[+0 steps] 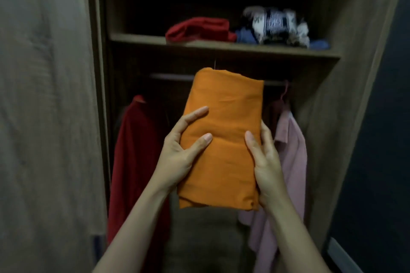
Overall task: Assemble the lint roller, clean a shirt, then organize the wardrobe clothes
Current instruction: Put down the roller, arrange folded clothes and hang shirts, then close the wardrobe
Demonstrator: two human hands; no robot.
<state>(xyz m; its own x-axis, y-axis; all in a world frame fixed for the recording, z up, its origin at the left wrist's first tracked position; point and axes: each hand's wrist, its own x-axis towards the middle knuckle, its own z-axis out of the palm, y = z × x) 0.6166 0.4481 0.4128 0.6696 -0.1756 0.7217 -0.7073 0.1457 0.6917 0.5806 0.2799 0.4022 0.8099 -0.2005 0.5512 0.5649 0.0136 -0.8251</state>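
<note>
Below the shelf (pixel 137 39), the folded orange garment (pixel 224 139) is held flat, clasped at both sides by the left grip (pixel 184 146) and right grip (pixel 266 157). Risk: folds may be undone, or the red pile (pixel 199 29) on the shelf shoved, if the garment is slid in too low.

The one wide-angle view sits on the person's head and faces straight into the open brown wooden wardrobe (pixel 328 95), near enough that its sides run off frame. Both forearms enter from the bottom edge. The left hand (pixel 177 150) and right hand (pixel 266 162) hold the folded orange cloth (pixel 224 122) at centre, below the wooden shelf (pixel 221 49).
</note>
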